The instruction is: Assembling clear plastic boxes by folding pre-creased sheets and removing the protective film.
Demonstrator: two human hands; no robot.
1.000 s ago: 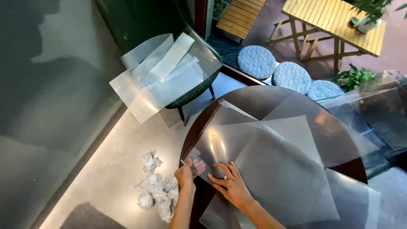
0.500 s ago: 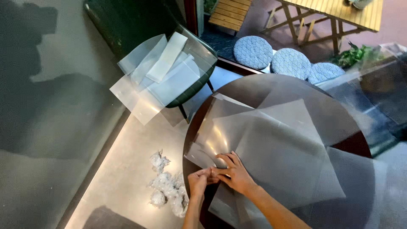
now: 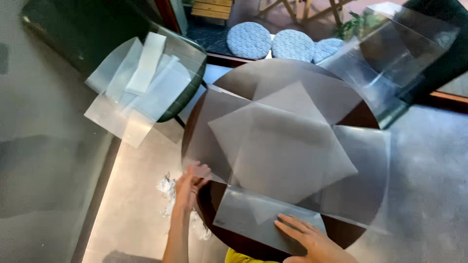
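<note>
Since the earlier frame the hands have separated: then both met at the bench's near-left edge; now they sit well apart. Left hand (image 3: pixel 191 181) at the left rim, fingers curled on the corner of a large translucent frosted plastic sheet (image 3: pixel 287 156); image blurred, so how firm the pinch is, cannot tell. Right hand (image 3: pixel 304 234) open, fingers spread, palm flat on a smaller rectangular translucent sheet (image 3: pixel 258 221) lying at the near edge of the round dark-brown bench (image 3: pixel 358 117). Several more sheets overlap across the bench top; one overhangs the right rim. Further out: another stack of clear sheets (image 3: pixel 141 85) on a dark green chair, crumpled white scraps (image 3: pixel 168 187) on the floor.

Risk, as judged: smooth sheets stacked loosely could slide together if one corner is pulled, carrying the overhanging sheet off the bench.
</note>
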